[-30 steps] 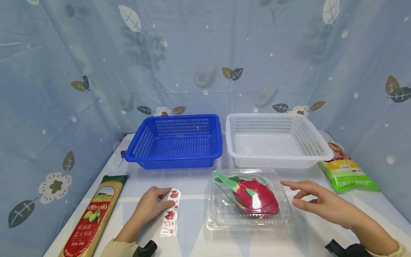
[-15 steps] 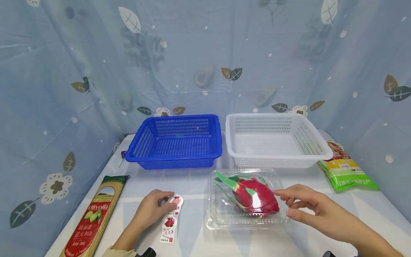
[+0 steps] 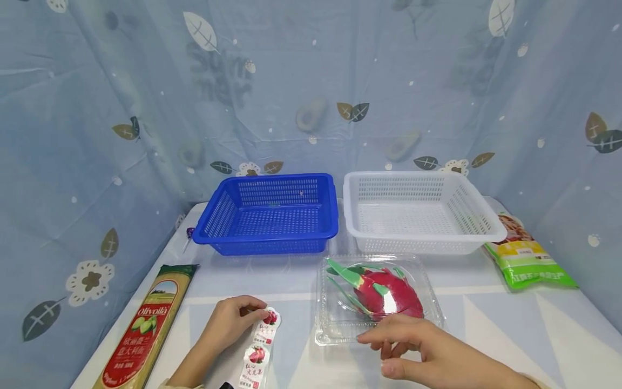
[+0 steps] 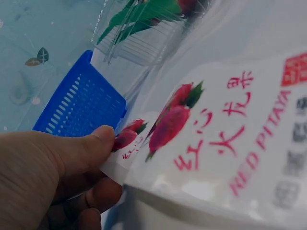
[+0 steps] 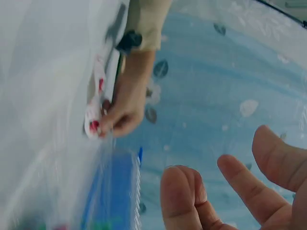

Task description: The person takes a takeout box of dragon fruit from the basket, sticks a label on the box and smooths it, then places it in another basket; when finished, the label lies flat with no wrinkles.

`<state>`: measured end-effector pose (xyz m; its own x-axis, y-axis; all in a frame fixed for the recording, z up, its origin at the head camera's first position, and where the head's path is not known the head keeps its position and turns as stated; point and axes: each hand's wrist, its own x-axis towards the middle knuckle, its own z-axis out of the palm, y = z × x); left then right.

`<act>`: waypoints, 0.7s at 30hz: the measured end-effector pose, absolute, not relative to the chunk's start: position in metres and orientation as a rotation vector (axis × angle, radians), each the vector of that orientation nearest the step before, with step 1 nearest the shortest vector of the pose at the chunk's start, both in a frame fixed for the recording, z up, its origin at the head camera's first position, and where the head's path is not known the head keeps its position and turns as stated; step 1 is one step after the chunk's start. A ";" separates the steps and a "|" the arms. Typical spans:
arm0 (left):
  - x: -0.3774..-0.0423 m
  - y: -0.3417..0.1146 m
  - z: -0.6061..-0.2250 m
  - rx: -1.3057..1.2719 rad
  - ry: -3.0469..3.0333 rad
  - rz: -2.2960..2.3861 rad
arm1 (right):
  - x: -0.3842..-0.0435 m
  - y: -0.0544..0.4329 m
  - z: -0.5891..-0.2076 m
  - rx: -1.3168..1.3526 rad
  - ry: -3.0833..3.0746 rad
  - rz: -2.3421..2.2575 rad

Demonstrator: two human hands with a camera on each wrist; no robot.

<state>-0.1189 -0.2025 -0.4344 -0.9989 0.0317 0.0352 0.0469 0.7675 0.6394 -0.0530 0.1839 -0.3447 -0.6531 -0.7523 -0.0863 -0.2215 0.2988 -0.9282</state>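
My left hand (image 3: 232, 324) pinches the upper end of a strip of stickers (image 3: 257, 354) between thumb and fingers. Each sticker on the white strip carries a red pitaya picture and red lettering, seen close in the left wrist view. A clear plastic clamshell box (image 3: 330, 319) lies closed on the table, a red dragon fruit (image 3: 389, 294) with green leaves inside it. Over the box's near right corner hovers my right hand (image 3: 427, 348), fingers loosely bent and thumb apart, holding nothing. The right wrist view shows these fingers (image 5: 177, 196) with a gap to the thumb.
Behind the box stand a blue basket (image 3: 272, 246) on the left and a white basket (image 3: 423, 244) on the right. A spaghetti packet (image 3: 141, 329) lies at the left, a lollipop (image 3: 189, 232) beyond it. A green and yellow bag (image 3: 527, 259) lies at the right edge.
My right hand has moved left and nearer, from beside the box to its front right corner. My left hand has shifted slightly toward me with the sticker strip.
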 end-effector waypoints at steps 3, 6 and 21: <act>-0.114 -0.199 -0.426 -0.042 -2.927 -1.185 | -0.052 0.163 -0.353 -0.887 1.966 -1.375; -0.107 -0.194 -0.417 -0.006 -2.889 -1.389 | -0.052 0.141 -0.364 -0.927 1.892 -1.386; -0.064 -0.162 -0.391 0.347 -2.553 -2.138 | -0.054 0.067 -0.393 -0.568 1.839 -1.655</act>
